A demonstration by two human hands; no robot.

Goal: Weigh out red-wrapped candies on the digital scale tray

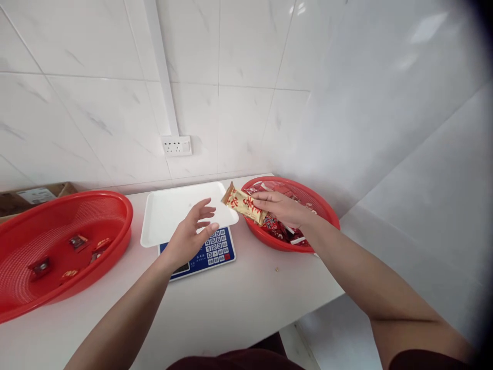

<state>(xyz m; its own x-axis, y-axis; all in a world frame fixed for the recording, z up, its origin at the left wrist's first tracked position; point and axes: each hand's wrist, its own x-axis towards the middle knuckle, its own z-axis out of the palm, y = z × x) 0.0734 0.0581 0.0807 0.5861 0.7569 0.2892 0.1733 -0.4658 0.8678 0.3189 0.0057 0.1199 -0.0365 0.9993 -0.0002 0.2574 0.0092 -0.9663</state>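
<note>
Right in front of me, the person's right hand point(279, 205) grips a gold packet point(242, 203) over the left rim of the red basket point(314, 198). The packet juts left beyond the fingers, long axis slanting, brown end up-left toward the white tray point(173, 210). The left hand point(190, 231) hovers, fingers spread, above the scale point(204, 258).
</note>
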